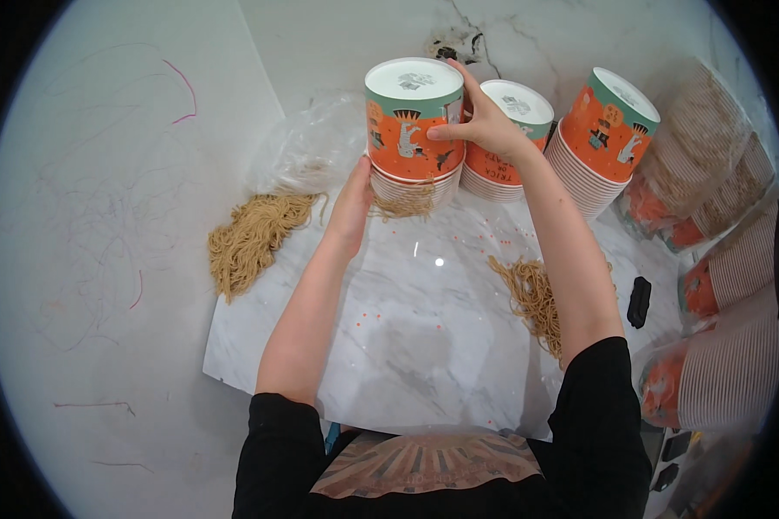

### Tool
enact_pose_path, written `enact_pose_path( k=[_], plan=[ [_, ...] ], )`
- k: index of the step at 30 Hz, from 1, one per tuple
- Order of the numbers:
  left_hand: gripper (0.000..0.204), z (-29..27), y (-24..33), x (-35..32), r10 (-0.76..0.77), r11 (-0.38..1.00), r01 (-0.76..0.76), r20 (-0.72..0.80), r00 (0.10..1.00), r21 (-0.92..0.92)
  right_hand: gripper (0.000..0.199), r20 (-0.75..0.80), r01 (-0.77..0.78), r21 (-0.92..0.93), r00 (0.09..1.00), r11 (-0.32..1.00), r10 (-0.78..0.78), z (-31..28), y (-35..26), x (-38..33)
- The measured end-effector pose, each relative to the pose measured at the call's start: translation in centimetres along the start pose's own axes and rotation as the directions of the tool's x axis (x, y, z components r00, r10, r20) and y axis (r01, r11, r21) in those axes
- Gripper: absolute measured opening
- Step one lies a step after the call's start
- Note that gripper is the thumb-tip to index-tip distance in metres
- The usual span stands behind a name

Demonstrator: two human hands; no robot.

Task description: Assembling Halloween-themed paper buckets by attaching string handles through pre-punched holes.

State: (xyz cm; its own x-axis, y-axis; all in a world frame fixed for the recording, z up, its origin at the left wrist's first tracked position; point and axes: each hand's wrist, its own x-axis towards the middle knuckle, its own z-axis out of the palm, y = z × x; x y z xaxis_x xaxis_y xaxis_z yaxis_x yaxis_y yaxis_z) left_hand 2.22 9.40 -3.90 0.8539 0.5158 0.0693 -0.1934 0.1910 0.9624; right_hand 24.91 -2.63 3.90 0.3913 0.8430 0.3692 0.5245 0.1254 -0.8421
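A leftmost stack of paper buckets stands upside down near the far side of the table, orange with a green band and pale bottoms facing up. My right hand wraps the upper right of its top bucket, thumb on the front, other fingers partly hidden behind. Lower down, my left hand presses against the stack's left side, its fingertips at the stacked rims. Tan strings hang around the lower rims of this stack. Beside it stand a middle bucket stack and a taller right bucket stack.
Heaps of tan string lie at the left and under my right forearm. Clear plastic is crumpled at the back left. Bagged bucket stacks line the right side. A black object rests on the marbled table.
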Motion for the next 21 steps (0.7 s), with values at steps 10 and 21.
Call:
enact_pose_path(
  k=[10, 21],
  plan=[
    [0.076, 0.2, -0.6, 0.5, 0.021, 0.98, -0.012, -0.043, 0.999, 0.198, 0.132, -0.016, 0.07, 0.055, 0.997, 0.996, -0.07, 0.1, 1.6, -0.2],
    [0.068, -2.2, -1.1, 0.4, -0.169, 0.983, 0.18, -0.279, 0.945, 0.017, 0.093, -0.293, 0.186, -0.476, 0.888, 0.86, -0.355, -0.2, -0.1, -3.6]
  ],
)
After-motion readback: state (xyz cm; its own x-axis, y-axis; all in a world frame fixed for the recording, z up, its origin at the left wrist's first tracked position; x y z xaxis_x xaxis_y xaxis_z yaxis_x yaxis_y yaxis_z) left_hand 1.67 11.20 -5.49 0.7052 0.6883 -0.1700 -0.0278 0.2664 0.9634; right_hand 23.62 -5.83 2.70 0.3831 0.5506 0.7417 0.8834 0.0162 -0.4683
